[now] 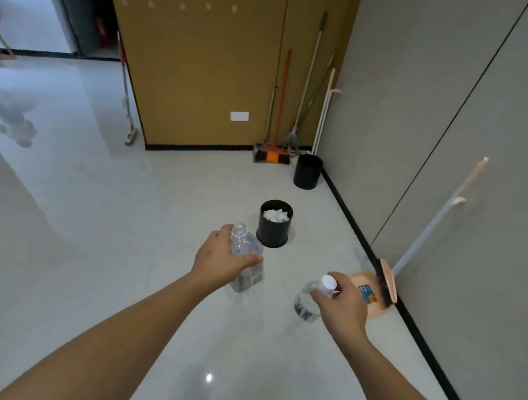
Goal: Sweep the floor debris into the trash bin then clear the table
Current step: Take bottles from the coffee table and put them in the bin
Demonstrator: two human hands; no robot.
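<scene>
**Two bottles carried above the floor, near the filled bin**

At the far left a red-and-white mop [126,92] leaned against the corner of the tan wall panel [204,67], its head on the pale glossy floor [95,217]. The left hand [219,259] was curled round an uncapped clear bottle [246,262], gripping it at the shoulder with the neck pointing up and away, the labelled lower part showing below the fingers. Just beyond that bottle stood a black trash bin [274,224] on the floor, with crumpled white paper [275,215] inside it — the bin sat between the two hands and slightly farther off. Against the back wall leaned an orange-handled broom [280,105] with other long-handled tools beside it, and a second black bin [307,171] stood in the corner near them, well apart from the first. The right hand [341,302] held a smaller clear bottle with a white cap [311,299], fingers wrapped near the cap, the body hanging down to the left of the palm. Behind that hand, by the black skirting of the grey wall, a peach-coloured dustpan [372,295] rested on the floor — its long pale handle [440,215] slanted up along the wall at the right
</scene>
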